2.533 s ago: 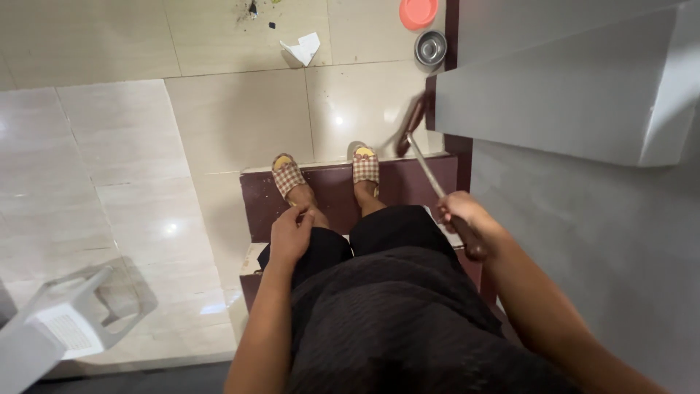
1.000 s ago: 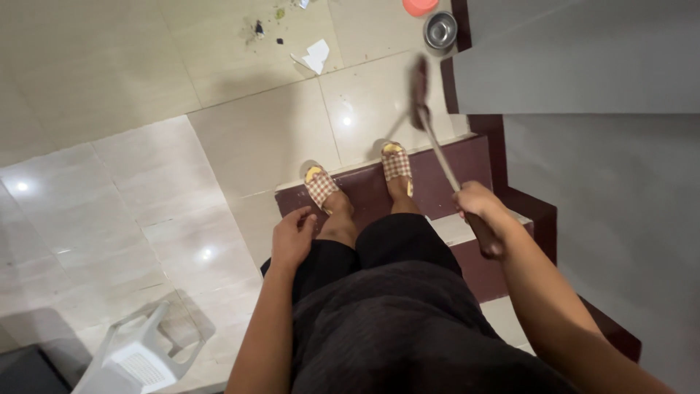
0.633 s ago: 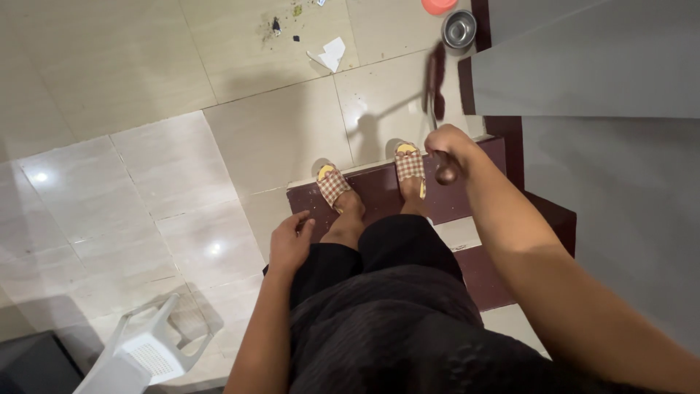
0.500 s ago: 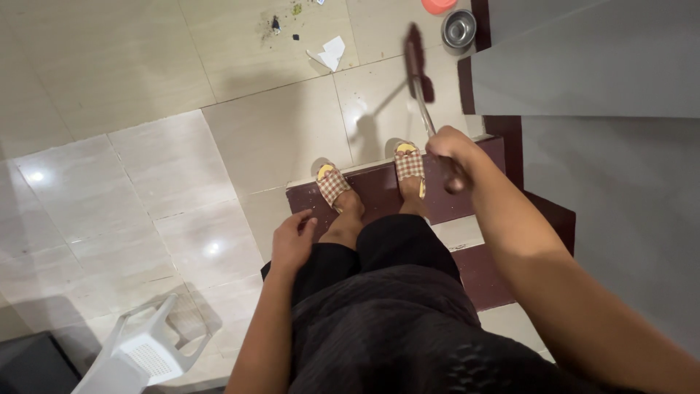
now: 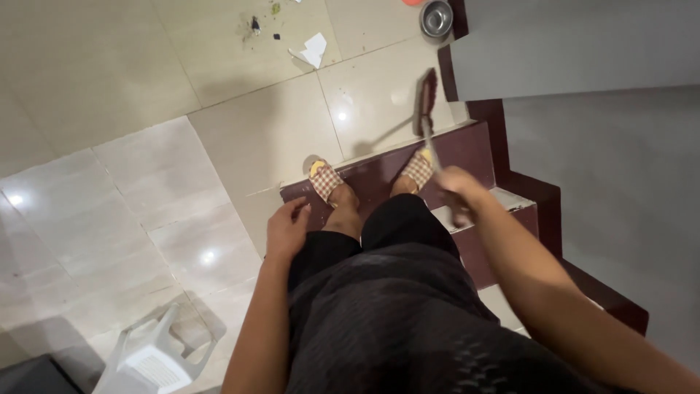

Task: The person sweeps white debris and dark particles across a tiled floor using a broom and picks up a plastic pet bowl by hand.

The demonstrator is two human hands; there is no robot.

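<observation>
The right hand [image 5: 458,191] is gripping the handle of a broom [image 5: 426,109], whose dark head is hanging over the tiled floor [image 5: 240,124] just beyond the maroon step [image 5: 467,149]. The left hand [image 5: 286,230] is lying loosely curled on the black shorts [image 5: 379,292], holding nothing.

clothing: black textured garment [image 5: 394,321] | arms: bare, no sleeves | feet: checked red-and-cream slippers [image 5: 326,179]

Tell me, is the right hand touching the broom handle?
Touching. The head view shows the right hand wrapped around the broom handle, fingers closed over it with no gap, the shaft running straight out of the grip.
</observation>
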